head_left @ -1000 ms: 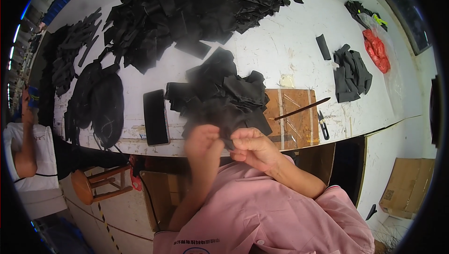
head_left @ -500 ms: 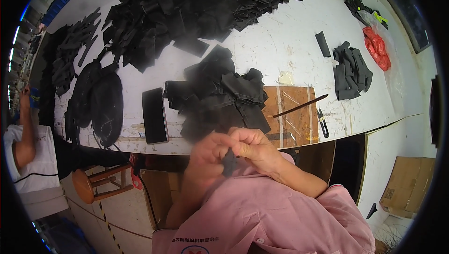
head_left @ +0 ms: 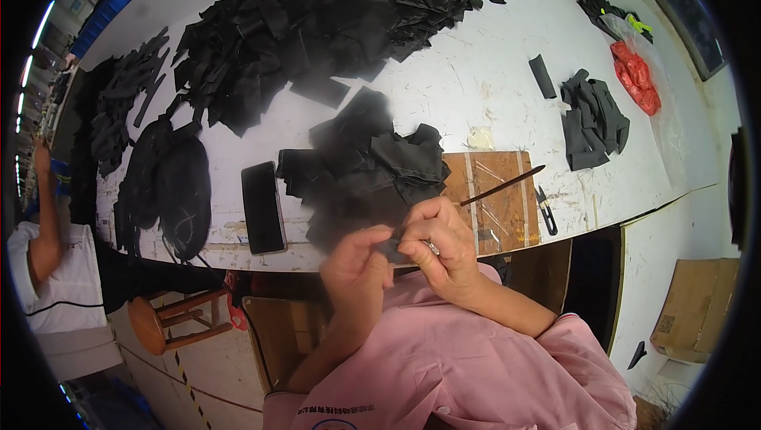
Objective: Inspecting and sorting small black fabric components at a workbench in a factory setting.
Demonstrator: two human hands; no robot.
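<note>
My left hand [head_left: 354, 262] and my right hand [head_left: 441, 242] meet just in front of the table's near edge, both pinching a small black fabric piece [head_left: 390, 249] between the fingertips. Right behind them on the white table [head_left: 476, 73] lies a loose heap of black fabric pieces [head_left: 365, 168]. A wooden board [head_left: 495, 200] sits just right of that heap with a thin dark stick [head_left: 503, 185] across it.
A black phone [head_left: 263, 206] lies left of the heap. A large pile of black cut pieces [head_left: 317, 26] fills the far table; more black stacks [head_left: 594, 117] and small snips [head_left: 545, 211] lie right. Another person [head_left: 47, 271] and a wooden stool [head_left: 170, 319] are at left.
My hands have shifted slightly up toward the table edge, still together on the small black piece; earlier the left hand was blurred with motion.
</note>
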